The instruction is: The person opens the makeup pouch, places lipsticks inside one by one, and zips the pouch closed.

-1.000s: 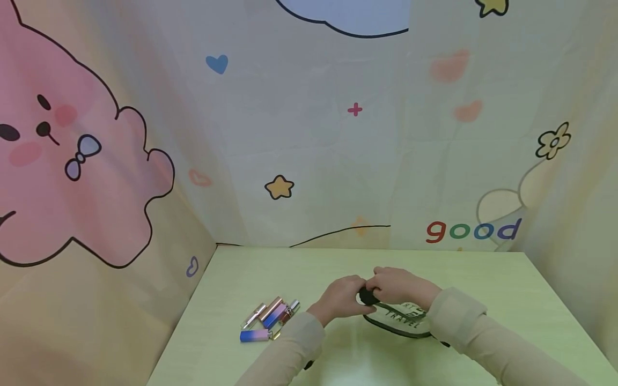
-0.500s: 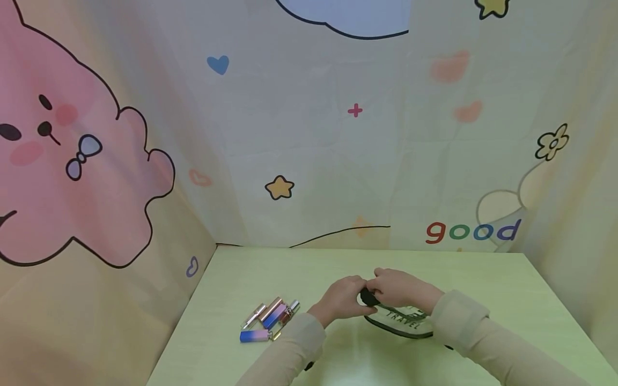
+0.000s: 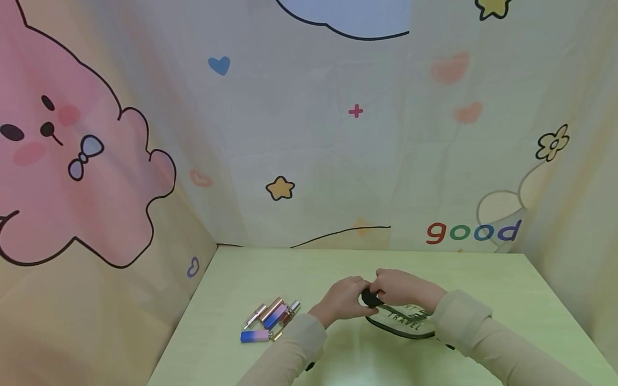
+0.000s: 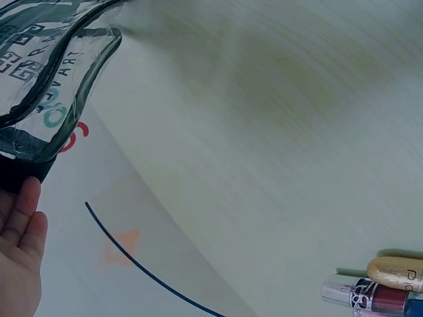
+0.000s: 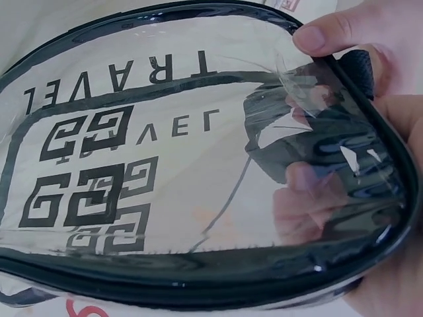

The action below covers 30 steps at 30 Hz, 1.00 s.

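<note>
A clear toiletry bag (image 3: pixel 405 323) with black trim and "TRAVEL" printed on it is held over the table, tilted. My left hand (image 3: pixel 339 300) grips its black end, thumb below and fingers above. In the left wrist view, the fingers (image 4: pixel 26 221) of that hand lie against this black end. My right hand (image 3: pixel 403 288) has curled fingers and pinches the bag's upper edge beside the left fingertips; the exact spot pinched is hidden. Close up in the right wrist view, the bag (image 5: pixel 178 158) shows clear plastic, square black logos and fingers through its see-through end.
Left of the hands, several cosmetic tubes lie grouped on the table (image 3: pixel 232 273). Among them are a blue-and-pink tube (image 3: pixel 256 336), a rose-gold tube (image 3: pixel 271 309) and a tube with a silver cap (image 4: pixel 338 290). A printed curtain (image 3: pixel 309 134) hangs behind the table.
Both hands keep their hold on the bag. The right hand and forearm have shifted very slightly to the right; the cosmetic tubes stay where they were.
</note>
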{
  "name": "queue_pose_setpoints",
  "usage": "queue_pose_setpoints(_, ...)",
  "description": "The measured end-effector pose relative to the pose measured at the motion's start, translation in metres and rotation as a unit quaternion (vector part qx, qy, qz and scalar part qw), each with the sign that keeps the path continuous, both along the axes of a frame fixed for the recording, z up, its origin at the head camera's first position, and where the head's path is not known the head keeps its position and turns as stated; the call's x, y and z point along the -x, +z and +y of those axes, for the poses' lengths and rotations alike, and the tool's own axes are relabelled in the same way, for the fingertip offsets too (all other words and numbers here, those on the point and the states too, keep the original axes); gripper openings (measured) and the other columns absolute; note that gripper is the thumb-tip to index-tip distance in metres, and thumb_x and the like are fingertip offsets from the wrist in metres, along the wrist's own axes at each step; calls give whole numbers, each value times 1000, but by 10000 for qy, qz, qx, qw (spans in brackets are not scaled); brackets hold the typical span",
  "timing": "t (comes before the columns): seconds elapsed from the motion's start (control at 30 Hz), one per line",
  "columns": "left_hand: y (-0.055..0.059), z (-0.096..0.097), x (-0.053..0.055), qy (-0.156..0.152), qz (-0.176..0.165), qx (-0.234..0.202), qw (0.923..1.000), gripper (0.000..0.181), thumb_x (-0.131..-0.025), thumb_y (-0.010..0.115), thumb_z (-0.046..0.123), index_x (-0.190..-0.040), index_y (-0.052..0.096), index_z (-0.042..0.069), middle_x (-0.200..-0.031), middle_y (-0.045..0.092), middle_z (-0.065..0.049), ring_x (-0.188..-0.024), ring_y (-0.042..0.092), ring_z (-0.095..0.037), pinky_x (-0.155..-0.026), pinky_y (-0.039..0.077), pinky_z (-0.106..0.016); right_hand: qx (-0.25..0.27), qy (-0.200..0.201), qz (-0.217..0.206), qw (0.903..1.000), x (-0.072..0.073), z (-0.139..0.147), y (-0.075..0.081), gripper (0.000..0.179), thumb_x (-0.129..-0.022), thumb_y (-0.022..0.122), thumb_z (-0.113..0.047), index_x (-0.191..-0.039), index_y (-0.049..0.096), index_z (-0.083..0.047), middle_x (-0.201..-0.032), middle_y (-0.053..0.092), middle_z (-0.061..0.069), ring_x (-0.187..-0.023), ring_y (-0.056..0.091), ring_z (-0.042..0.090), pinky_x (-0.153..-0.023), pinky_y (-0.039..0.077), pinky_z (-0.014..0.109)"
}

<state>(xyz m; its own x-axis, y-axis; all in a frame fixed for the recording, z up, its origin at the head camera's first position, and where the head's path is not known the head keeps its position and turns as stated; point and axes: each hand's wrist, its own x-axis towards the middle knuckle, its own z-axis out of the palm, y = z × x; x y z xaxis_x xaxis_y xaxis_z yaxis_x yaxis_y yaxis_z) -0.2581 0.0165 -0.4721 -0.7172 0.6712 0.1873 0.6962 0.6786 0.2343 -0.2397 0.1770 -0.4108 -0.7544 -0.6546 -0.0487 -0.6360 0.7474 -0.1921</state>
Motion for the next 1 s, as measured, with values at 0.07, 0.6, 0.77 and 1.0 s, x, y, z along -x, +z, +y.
queue_pose_setpoints(0.07, 0, 0, 0, -9, 29, 24, 10000, 38, -71, 68, 45, -98, 61, 20, -85, 57, 10, -73, 50, -2, -66, 42, -13, -131, 84, 91, 9998, -2, -2, 2, 17, -80, 52, -4, -67, 62, -12, -66, 41, -3, -58, 33, 9, -54, 31, 20)
queue_pose_setpoints(0.6, -2, 0, 0, -131, 129, -10, 9998, 35, -71, 68, 43, -96, 61, 20, -85, 57, 10, -75, 51, -3, -68, 43, -13, -469, -182, 170, 9986, -7, -4, -4, 14, -83, 50, -10, -74, 59, -15, -72, 42, 0, -58, 36, 12, -55, 33, 23)
queue_pose_setpoints(0.77, -1, 0, 0, -88, 84, -14, 9999, 35, -71, 68, 44, -95, 61, 21, -81, 55, 11, -71, 48, -1, -64, 41, -11, 17, 24, 117, 9999, -4, -1, -4, 13, -82, 51, -8, -72, 57, -14, -69, 38, -3, -55, 32, 9, -52, 29, 20)
queue_pose_setpoints(1.0, -1, -1, -1, -55, 8, -15, 10000, 36, -71, 68, 45, -97, 60, 21, -81, 55, 11, -70, 47, -1, -64, 41, -12, 352, 105, 108, 9993, -2, 3, -2, 14, -82, 51, -6, -72, 56, -15, -68, 38, -5, -55, 33, 7, -53, 30, 18)
